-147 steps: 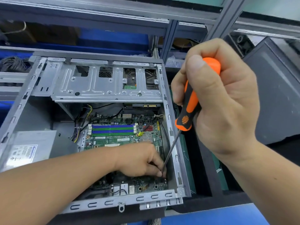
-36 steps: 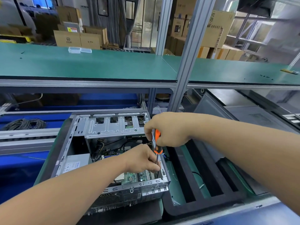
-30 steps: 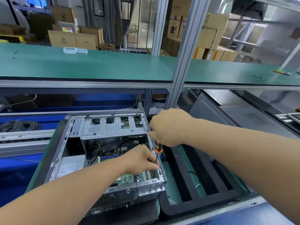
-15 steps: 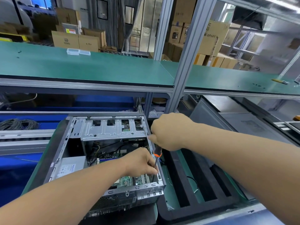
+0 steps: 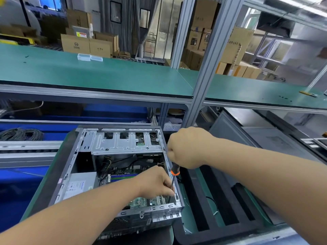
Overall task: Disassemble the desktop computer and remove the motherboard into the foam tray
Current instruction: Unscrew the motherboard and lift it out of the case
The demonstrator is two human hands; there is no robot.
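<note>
Inside one open case (image 5: 85, 167), two hands, left hand (image 5: 156, 182), right hand (image 5: 185, 147), one screwdriver (image 5: 174, 174)

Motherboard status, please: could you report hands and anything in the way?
Right hand grips screwdriver, tip down inside case. Left hand steadies the shaft. Motherboard not out; foam tray waits.
</note>
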